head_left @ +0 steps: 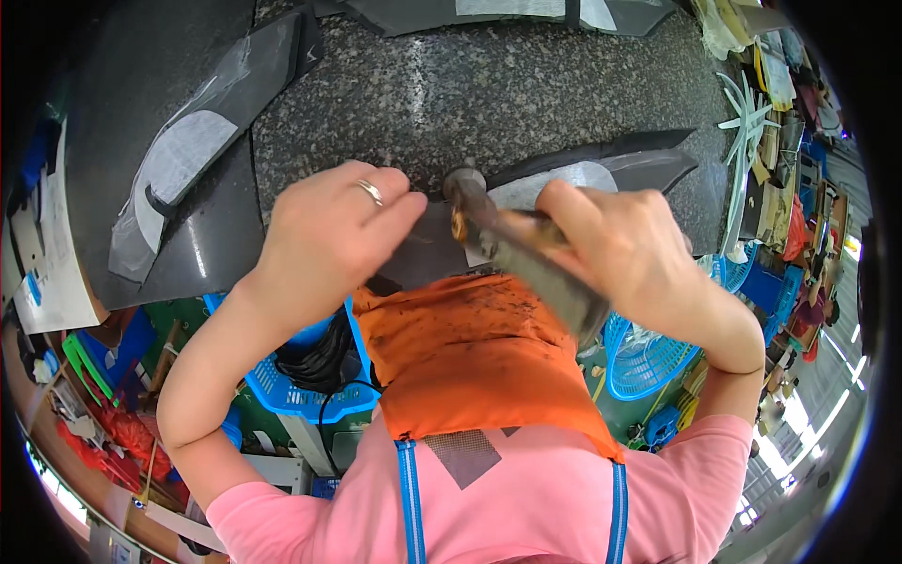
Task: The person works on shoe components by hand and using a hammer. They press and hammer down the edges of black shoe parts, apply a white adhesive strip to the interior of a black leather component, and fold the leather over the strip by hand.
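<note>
My right hand [625,235] is wrapped round a worn hammer [545,277], slightly blurred. Its round metal face [465,179] is over the near edge of the speckled stone slab [395,103], close to my left fingertips. With bent fingers pressed together, my left hand [338,226], a ring on one finger, grips a black flat piece [423,246] of leather-like material at the slab's edge. The fingertips are partly hidden. Beyond the hammer and beside my right hand lies a black piece with a pale grey patch [564,177].
Another black piece with a pale patch [183,155] lies on the left, and more pieces [507,9] line the far edge. Pale strips [747,122] hang at the right. An orange apron [470,348] covers my front; blue baskets [315,399] stand below the slab.
</note>
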### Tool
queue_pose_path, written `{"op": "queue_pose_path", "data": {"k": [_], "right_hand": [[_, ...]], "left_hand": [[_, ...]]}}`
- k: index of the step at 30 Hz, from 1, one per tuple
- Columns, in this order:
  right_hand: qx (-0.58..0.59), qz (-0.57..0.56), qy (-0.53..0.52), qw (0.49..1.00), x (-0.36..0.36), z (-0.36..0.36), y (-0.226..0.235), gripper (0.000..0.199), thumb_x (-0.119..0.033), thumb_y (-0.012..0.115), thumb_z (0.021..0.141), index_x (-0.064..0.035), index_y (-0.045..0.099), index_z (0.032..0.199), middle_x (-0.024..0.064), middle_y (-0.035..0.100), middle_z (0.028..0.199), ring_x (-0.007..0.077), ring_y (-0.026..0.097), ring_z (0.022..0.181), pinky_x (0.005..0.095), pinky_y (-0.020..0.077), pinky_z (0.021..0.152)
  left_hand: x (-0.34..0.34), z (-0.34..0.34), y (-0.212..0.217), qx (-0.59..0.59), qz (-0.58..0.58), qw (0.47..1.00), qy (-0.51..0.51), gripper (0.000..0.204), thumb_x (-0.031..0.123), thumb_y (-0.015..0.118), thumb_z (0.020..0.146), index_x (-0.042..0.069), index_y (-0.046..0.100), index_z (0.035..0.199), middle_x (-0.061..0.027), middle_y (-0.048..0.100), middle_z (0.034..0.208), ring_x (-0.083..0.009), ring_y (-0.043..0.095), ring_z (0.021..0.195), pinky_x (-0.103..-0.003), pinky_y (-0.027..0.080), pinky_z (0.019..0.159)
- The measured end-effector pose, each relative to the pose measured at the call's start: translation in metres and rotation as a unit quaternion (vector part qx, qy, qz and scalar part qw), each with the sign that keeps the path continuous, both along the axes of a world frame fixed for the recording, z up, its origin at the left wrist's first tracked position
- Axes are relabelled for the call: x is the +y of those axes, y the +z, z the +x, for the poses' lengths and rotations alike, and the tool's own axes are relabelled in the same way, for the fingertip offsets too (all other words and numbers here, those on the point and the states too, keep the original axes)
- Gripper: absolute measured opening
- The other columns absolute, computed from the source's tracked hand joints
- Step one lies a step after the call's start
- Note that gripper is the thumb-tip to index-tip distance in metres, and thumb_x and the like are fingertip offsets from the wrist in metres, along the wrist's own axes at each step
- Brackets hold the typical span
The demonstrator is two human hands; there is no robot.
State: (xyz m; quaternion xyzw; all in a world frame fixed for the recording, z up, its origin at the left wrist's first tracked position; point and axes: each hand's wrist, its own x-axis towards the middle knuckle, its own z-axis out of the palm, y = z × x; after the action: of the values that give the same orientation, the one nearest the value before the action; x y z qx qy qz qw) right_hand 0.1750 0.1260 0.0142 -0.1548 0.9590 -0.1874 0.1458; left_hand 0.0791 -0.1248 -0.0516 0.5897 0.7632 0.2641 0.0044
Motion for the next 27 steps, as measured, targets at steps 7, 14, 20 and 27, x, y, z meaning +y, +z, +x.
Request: {"op": "queue_pose_path", "data": {"k": [7, 14, 20, 27], "right_hand": [[-0.002, -0.011, 0.006, 1.000, -0.011, -0.004, -0.005, 0.030, -0.027, 0.068, 0.087, -0.0048, 0.049, 0.092, 0.0123, 0.059, 0.064, 0.0362, 0.061, 0.059, 0.0457, 0.0474, 0.049], [-0.034, -0.060, 0.002, 0.998, -0.011, -0.014, -0.004, 0.026, -0.025, 0.068, 0.086, -0.0061, 0.050, 0.091, 0.0119, 0.060, 0.064, 0.0365, 0.062, 0.061, 0.0472, 0.0480, 0.052], [-0.070, 0.001, 0.010, 0.998, -0.022, -0.024, -0.002, 0.023, -0.017, 0.068, 0.084, -0.0043, 0.050, 0.090, 0.0130, 0.059, 0.068, 0.0394, 0.061, 0.067, 0.0431, 0.0459, 0.056], [0.210, -0.221, -0.296, 0.905, 0.033, 0.015, -0.033, 0.035, -0.013, 0.070, 0.090, 0.0010, 0.059, 0.120, 0.0049, 0.062, 0.079, 0.0098, 0.060, 0.069, 0.0242, 0.0488, 0.062]], "left_hand": [[-0.009, 0.009, -0.003, 0.004, 0.039, 0.993, 0.112, 0.018, 0.005, 0.073, 0.069, 0.004, 0.068, 0.086, -0.0049, 0.059, 0.082, -0.0212, 0.058, 0.073, -0.035, 0.049, 0.060], [-0.019, 0.025, -0.013, 0.024, 0.071, 0.984, 0.159, 0.020, 0.000, 0.076, 0.070, 0.004, 0.070, 0.089, -0.0066, 0.065, 0.090, -0.0262, 0.064, 0.080, -0.034, 0.052, 0.066], [-0.010, 0.032, 0.000, 0.157, -0.018, 0.984, 0.085, 0.020, 0.005, 0.073, 0.071, -0.005, 0.066, 0.087, -0.0118, 0.061, 0.093, -0.0248, 0.059, 0.080, -0.033, 0.051, 0.065], [0.024, 0.045, 0.031, -0.006, -0.041, 0.982, 0.185, 0.077, 0.031, 0.085, 0.063, 0.006, 0.057, 0.130, -0.0207, 0.046, 0.138, -0.0421, 0.048, 0.124, -0.053, 0.042, 0.101]]}}
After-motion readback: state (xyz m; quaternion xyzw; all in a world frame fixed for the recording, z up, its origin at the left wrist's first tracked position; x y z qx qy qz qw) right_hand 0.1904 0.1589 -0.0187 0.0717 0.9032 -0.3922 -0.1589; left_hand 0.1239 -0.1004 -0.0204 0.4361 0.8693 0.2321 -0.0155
